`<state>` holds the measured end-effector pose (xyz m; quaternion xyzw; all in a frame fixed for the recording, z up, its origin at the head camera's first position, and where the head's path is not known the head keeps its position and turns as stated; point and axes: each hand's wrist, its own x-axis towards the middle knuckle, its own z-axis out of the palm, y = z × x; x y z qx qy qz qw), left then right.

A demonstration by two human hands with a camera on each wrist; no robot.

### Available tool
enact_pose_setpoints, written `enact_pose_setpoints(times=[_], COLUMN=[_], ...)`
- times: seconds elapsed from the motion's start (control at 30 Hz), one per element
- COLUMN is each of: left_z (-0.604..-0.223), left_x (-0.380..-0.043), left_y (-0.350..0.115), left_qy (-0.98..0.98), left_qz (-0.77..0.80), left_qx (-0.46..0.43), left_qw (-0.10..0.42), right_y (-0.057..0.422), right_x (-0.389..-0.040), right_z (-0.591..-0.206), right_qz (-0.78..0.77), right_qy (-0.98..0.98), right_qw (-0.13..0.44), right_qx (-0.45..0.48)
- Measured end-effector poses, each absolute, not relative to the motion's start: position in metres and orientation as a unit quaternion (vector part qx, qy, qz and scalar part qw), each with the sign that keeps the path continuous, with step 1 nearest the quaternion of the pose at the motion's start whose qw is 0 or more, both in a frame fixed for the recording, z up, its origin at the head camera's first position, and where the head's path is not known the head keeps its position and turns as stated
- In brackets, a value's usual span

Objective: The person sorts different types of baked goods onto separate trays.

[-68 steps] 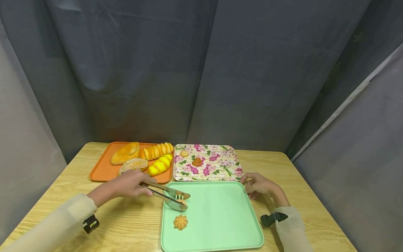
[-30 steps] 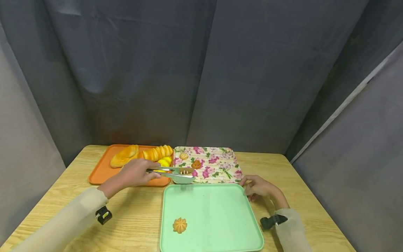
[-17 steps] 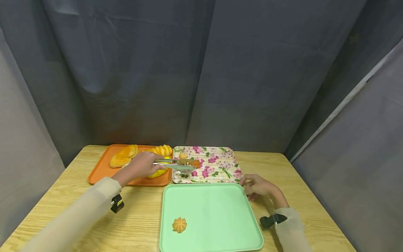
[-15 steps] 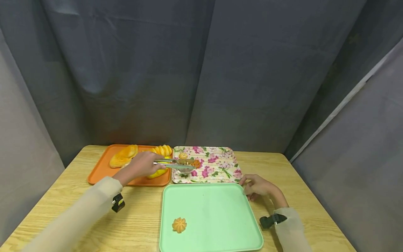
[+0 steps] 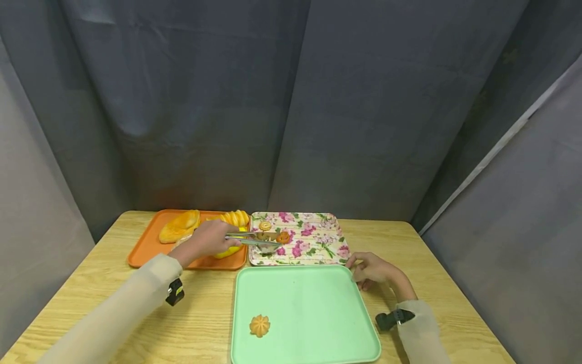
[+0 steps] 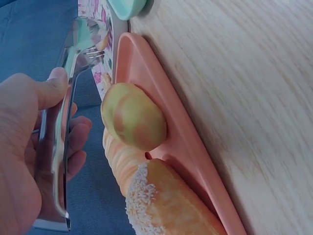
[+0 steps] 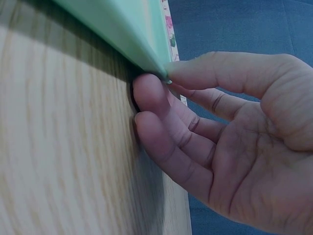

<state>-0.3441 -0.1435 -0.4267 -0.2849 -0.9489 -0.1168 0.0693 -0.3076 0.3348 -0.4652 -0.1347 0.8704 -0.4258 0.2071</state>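
Note:
My left hand (image 5: pixel 211 237) grips metal tongs (image 6: pixel 61 117), with the thumb along one arm and the fingers around the other. One end is a flat blade, the other a fork. The tong ends are over the left part of the floral tray (image 5: pixel 325 242), close to a small brown cookie (image 5: pixel 284 237). Whether anything lies between them I cannot tell. A pale round cookie (image 5: pixel 265 226) lies behind. My right hand (image 5: pixel 370 270) pinches the far right corner of the green tray (image 5: pixel 313 313), thumb on the rim. A star-shaped cookie (image 5: pixel 259 326) sits on that tray.
An orange tray (image 5: pixel 145 247) at the back left holds several breads: a golden one (image 5: pixel 179 226), a ridged one (image 5: pixel 236 218), a yellow one (image 6: pixel 134 117) and a crumb-coated one (image 6: pixel 166 200). Grey curtains (image 5: pixel 291 101) surround the wooden table (image 5: pixel 200 323).
The left hand has moved the tongs from above the green tray back over the floral tray, to the brown cookie. Over the last half second they barely shift. The right hand stays put.

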Motion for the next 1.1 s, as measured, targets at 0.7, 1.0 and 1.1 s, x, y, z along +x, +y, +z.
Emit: enact_pose_setpoints(times=[0.7, 1.0, 1.1], left_z=[-0.4287, -0.4285, -0.4237], left_x=[-0.3419, -0.3401, -0.3345], left_y=[-0.1436, -0.1481, -0.1503], left_qy=[-0.956, -0.955, -0.953], left_qz=[-0.121, -0.151, -0.167], left_qx=[-0.263, -0.255, -0.253], left_qw=[0.037, 0.024, 0.018], right_y=[0.3332, 0.3356, 0.336], right_x=[-0.3065, -0.3065, -0.3069], right_z=[-0.4669, -0.466, -0.4658], right_qz=[-0.431, -0.433, -0.431], right_qy=[0.869, 0.867, 0.868], right_qw=[0.207, 0.206, 0.205], right_qx=[-0.131, -0.137, -0.136])
